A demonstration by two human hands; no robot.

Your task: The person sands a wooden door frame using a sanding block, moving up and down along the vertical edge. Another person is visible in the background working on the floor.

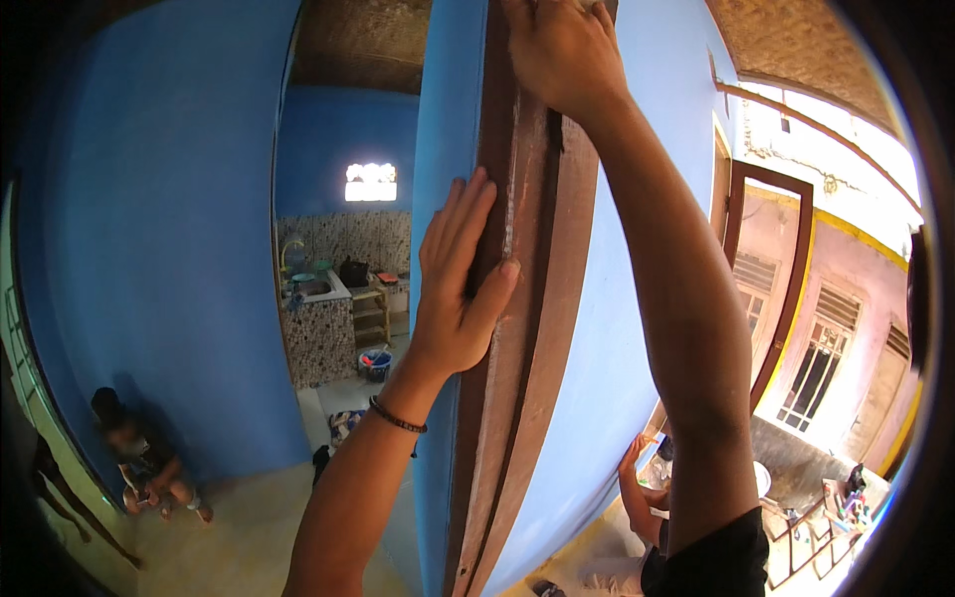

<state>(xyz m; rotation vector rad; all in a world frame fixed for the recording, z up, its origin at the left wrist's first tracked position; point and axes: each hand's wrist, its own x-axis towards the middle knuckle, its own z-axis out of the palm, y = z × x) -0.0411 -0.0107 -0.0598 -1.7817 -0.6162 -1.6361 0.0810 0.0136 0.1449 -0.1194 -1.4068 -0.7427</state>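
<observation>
A brown wooden door frame [533,246] runs upright in front of me, with a pale, worn line along one edge. My left hand [462,283] lies flat against its left face, thumb spread across that edge, holding nothing. A dark beaded bracelet [398,416] circles the left wrist. Higher up, my right hand [567,60] is pressed to the frame with its fingers bent. The top of the picture cuts off its fingertips, so whatever may be in them is hidden. Blue painted wall [448,97] borders the frame on both sides.
A person [149,463] sits against the left wall; another's legs [67,485] show farther left. Below my right arm, a person's raised hand [634,451] is near the wall. A tiled kitchen counter [321,336] and a bucket [375,366] stand beyond the doorway. An open door [780,328] is at right.
</observation>
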